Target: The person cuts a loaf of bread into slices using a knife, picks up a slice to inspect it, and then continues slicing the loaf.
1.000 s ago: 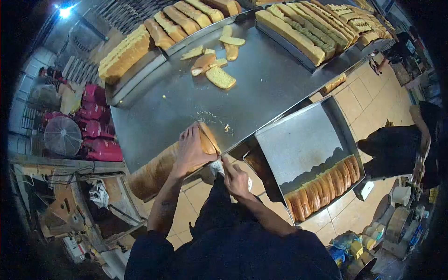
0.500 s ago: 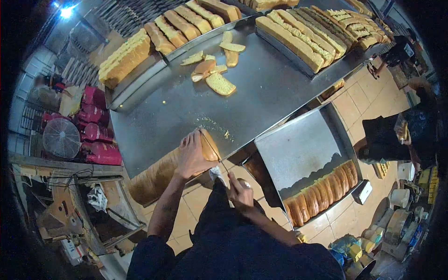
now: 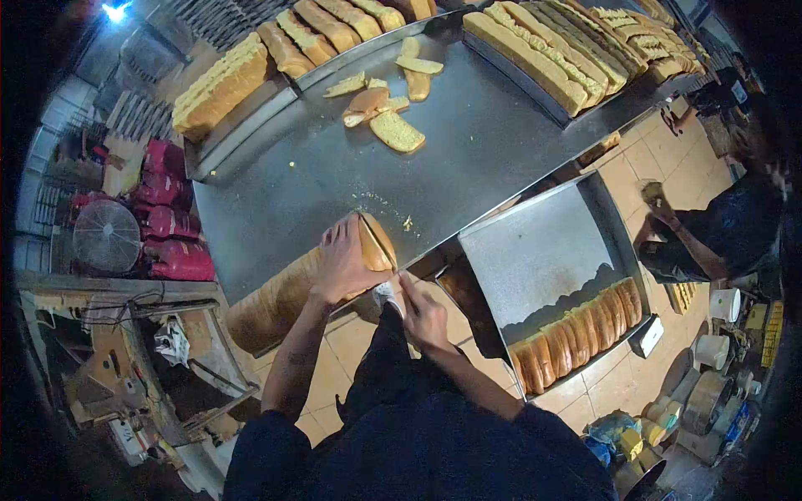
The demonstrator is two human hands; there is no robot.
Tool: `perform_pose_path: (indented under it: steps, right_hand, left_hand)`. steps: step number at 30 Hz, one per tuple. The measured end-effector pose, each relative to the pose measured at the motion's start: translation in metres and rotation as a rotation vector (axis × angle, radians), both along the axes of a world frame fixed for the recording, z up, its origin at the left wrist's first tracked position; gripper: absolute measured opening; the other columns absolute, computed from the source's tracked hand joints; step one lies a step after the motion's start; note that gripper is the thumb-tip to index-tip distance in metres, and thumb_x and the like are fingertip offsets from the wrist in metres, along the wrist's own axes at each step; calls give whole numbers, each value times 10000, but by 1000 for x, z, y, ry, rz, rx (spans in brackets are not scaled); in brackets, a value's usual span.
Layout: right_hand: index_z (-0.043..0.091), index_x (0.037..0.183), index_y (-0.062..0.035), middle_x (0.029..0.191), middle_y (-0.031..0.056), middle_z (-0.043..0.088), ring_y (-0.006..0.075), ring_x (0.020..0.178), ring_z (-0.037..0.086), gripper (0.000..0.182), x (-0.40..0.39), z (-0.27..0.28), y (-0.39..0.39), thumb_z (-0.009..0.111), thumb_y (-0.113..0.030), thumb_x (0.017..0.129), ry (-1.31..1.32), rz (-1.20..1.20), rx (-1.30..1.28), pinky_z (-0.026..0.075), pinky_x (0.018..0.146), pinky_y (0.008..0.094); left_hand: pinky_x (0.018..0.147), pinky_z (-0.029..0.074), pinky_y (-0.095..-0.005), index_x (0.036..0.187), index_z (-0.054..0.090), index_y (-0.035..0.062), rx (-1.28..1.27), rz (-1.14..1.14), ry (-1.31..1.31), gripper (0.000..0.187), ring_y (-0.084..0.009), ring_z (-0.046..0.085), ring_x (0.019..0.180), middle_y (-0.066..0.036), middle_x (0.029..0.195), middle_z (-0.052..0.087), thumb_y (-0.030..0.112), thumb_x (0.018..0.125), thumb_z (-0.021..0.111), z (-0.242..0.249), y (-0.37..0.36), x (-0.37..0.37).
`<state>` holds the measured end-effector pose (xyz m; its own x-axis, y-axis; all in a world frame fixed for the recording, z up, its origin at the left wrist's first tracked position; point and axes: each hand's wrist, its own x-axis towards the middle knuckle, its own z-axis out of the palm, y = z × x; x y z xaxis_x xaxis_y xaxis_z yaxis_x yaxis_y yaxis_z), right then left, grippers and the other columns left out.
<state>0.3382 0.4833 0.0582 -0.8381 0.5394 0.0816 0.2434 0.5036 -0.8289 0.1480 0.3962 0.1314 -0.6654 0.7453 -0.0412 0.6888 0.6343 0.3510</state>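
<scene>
A long brown bread loaf (image 3: 271, 292) lies along the near edge of the metal table (image 3: 251, 230). My left hand (image 3: 341, 265) grips it near its right end, fingers over the top and thumb toward the near side. My right hand (image 3: 426, 317) is closed around the handle of a knife (image 3: 395, 265). The thin blade sits in the loaf's right end, beside my left hand, with an end slice partly parted from the rest. Pale crumbs (image 3: 407, 224) lie just beyond the cut.
Cut bread pieces (image 3: 397, 132) lie farther back on the table. Long loaves (image 3: 526, 63) stand in trays along the far side. To the right, a metal tray (image 3: 543, 259) holds a row of browned loaves (image 3: 576, 334). A co-worker (image 3: 727, 221) is at the far right.
My right hand has pushed forward toward the loaf with the knife. My left hand stays on the loaf. The co-worker's arm at right has shifted and now reaches outward.
</scene>
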Motion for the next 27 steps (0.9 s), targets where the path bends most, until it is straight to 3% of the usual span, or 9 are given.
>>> perform_pose_path:
  steps: [2,5,7,12,15,17,19,22,27]
  right_hand:
    - [553,1404,-177,770,217,630,413,627,625,493,38,-15,-6,622,-139,918,50,-22,-17,495,559,497]
    - [619,1314,-81,829,242,662,399,723,664,380,26,-8,-6,611,-78,934,-32,-24,-25,520,621,442]
    - [619,1311,-78,818,256,655,420,727,653,381,-9,1,4,610,-72,929,-3,18,-41,508,635,489]
    - [631,1307,-97,760,232,629,409,679,628,397,45,-11,-5,630,-79,910,38,-42,-74,485,610,480]
    - [633,1306,-112,764,222,627,398,694,640,405,21,3,1,632,-73,902,-40,-17,-44,491,605,476]
    - [531,1410,-196,854,236,653,426,725,650,573,-14,-5,6,632,-95,855,23,58,-104,516,616,515]
    - [650,1275,-124,740,214,622,391,642,636,381,-5,6,5,637,-79,897,-16,6,-18,498,595,473]
    - [627,1308,-139,784,228,626,405,662,636,429,45,-7,-1,642,-93,882,0,-37,2,501,592,486]
    - [605,1333,-158,753,217,631,391,641,644,448,0,-6,6,647,-144,887,-26,6,-56,506,560,485]
  left_hand:
    - [1109,295,-519,1409,299,-72,4,4,5,1191,-416,430,1296,-273,1344,463,482,530,880,2,4,-3]
    - [1105,298,-518,1404,303,-67,8,0,-3,1169,-416,434,1291,-272,1340,468,452,534,886,3,2,0]
    - [1104,299,-518,1405,302,-64,21,-5,1,1161,-417,436,1288,-272,1340,469,436,537,889,3,3,2]
    - [1115,291,-526,1428,284,-47,3,-3,-30,1175,-417,429,1294,-267,1330,475,434,545,892,2,4,-3]
    - [1117,287,-531,1438,273,-39,17,-18,18,1181,-420,427,1294,-265,1341,465,432,550,894,-6,2,-2]
    - [1119,284,-534,1442,266,-33,26,-15,-13,1181,-419,418,1301,-267,1349,455,431,558,895,-6,3,0]
    - [1120,281,-538,1447,259,-30,18,-14,-28,1181,-421,408,1308,-267,1356,446,426,562,895,-6,5,-1]
    - [1122,279,-540,1456,249,-30,-8,-19,-31,1185,-426,390,1322,-265,1366,439,405,563,895,-6,6,-3]
    - [1126,279,-534,1464,244,-31,-8,-27,-48,1185,-429,385,1328,-263,1383,432,392,568,895,-3,5,1]
